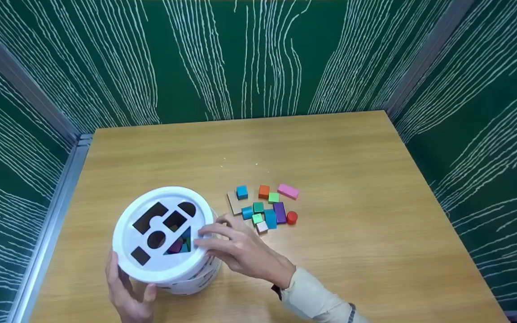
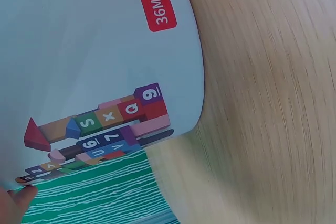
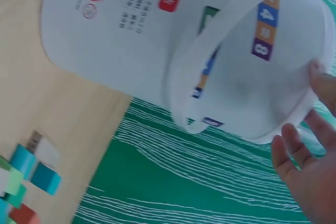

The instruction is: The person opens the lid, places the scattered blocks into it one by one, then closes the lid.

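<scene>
A white bucket (image 1: pixel 191 286) stands at the front left of the table, with a white lid (image 1: pixel 162 268) on top that has several shaped holes. Coloured blocks show through the triangular hole. My left hand (image 1: pixel 128 298) holds the bucket's near left side below the lid, thumb in front. At the lid's right edge my right hand (image 1: pixel 243 249) grips the rim, fingertips on top. In the right wrist view the thumb and spread fingers of the right hand (image 3: pixel 310 187) are at the rim, and the bucket's handle (image 3: pixel 210 40) hangs across its side.
Several loose blocks lie right of the bucket, among them a purple block (image 1: pixel 279 212), a red cylinder (image 1: pixel 291 218), a pink block (image 1: pixel 288 191) and an orange cube (image 1: pixel 264 192). Green walls with white lines (image 1: pixel 258 58) border the wooden table (image 1: pixel 352 202).
</scene>
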`<state>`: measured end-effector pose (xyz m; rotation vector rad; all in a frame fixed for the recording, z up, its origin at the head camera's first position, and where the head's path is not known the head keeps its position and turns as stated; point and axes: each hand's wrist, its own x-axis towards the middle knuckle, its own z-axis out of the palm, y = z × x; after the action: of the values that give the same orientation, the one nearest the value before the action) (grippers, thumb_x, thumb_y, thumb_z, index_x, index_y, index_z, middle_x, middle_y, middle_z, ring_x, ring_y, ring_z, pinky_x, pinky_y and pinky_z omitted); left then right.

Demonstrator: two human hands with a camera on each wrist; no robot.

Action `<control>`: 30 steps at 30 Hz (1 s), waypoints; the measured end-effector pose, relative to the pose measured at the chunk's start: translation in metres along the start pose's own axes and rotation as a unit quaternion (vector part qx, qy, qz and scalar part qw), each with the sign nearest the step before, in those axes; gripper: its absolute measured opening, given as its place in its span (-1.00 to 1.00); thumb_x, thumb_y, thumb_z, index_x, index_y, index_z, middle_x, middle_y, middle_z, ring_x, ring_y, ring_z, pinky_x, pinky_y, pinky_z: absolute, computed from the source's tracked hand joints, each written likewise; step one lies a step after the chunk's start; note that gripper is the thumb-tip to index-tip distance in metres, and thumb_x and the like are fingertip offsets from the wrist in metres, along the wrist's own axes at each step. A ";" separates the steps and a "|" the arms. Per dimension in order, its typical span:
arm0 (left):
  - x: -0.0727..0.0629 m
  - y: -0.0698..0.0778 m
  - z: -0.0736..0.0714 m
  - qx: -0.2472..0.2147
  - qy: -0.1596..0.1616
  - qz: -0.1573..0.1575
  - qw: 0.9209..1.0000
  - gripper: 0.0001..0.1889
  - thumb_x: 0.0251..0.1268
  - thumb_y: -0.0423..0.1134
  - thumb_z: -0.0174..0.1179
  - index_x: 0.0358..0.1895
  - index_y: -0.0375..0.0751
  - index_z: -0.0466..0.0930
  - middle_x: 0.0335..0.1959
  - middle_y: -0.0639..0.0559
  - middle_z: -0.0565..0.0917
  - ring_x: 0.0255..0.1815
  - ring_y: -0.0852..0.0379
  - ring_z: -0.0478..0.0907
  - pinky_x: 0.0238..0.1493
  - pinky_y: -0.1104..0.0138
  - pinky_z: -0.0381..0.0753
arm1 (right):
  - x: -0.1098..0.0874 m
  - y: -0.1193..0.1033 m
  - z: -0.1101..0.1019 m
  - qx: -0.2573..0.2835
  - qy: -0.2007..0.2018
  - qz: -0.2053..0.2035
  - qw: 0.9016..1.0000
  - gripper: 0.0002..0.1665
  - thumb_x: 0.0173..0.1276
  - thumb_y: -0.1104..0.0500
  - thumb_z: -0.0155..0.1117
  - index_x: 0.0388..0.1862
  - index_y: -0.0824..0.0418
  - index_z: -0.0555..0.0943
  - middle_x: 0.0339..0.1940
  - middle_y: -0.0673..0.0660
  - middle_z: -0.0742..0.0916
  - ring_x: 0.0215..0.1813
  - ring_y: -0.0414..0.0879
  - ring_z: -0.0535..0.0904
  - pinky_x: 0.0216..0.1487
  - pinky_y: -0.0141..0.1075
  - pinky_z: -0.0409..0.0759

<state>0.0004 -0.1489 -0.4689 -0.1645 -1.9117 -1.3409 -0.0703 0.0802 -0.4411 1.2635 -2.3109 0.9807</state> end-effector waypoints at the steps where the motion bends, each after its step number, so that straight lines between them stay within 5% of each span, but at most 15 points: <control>1: 0.001 0.002 0.000 0.004 -0.002 -0.002 1.000 -0.20 0.01 -0.28 0.17 0.32 -0.60 0.07 0.34 -0.39 0.20 0.39 0.02 0.18 0.36 0.30 0.16 | 0.001 -0.001 -0.001 -0.004 -0.009 -0.006 1.000 -0.65 0.36 0.10 0.20 0.12 -0.05 0.61 0.11 -0.09 0.62 0.08 -0.13 0.42 0.04 -0.34 0.43; 8: 0.002 0.006 -0.002 0.013 -0.011 -0.003 1.000 -0.21 -0.02 -0.32 0.16 0.32 -0.58 0.08 0.36 -0.44 0.15 0.41 -0.05 0.14 0.39 0.23 0.11 | 0.007 -0.010 -0.007 -0.008 -0.054 -0.031 0.998 -0.71 0.35 0.24 0.19 0.05 0.10 0.61 0.06 -0.02 0.63 0.14 -0.13 0.41 0.26 -0.37 0.35; 14: 0.002 0.006 -0.003 0.011 -0.022 -0.006 1.000 -0.17 -0.01 -0.32 0.17 0.36 -0.55 0.01 0.41 -0.36 0.13 0.43 -0.02 0.12 0.40 0.25 0.08 | 0.008 -0.017 -0.014 -0.002 -0.051 -0.035 0.998 -0.70 0.34 0.25 0.21 0.05 0.13 0.60 0.06 -0.01 0.63 0.12 -0.14 0.41 0.25 -0.38 0.35; 22: 0.004 0.005 -0.005 0.006 -0.038 0.001 0.999 -0.23 0.16 -0.21 0.17 0.35 -0.54 0.04 0.41 -0.38 0.10 0.45 -0.07 0.06 0.39 0.27 0.11 | -0.002 -0.024 -0.033 0.039 0.047 -0.056 0.997 -0.64 0.28 0.29 0.27 0.07 0.17 0.58 0.02 0.01 0.64 0.01 -0.11 0.46 0.06 -0.44 0.47; 30: 0.000 -0.011 -0.007 0.001 -0.029 0.016 0.999 -0.24 0.17 -0.10 0.21 0.29 -0.58 0.16 0.39 -0.44 0.10 0.43 -0.11 0.10 0.35 0.29 0.19 | -0.016 -0.034 -0.057 0.060 0.173 -0.111 0.977 -0.74 0.36 0.29 0.15 -0.04 0.41 0.57 -0.08 0.20 0.65 -0.13 -0.02 0.52 -0.09 -0.35 0.54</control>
<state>-0.0020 -0.1597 -0.4761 -0.2341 -1.9498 -1.3251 -0.0356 0.1175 -0.3961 1.2495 -1.8300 1.1689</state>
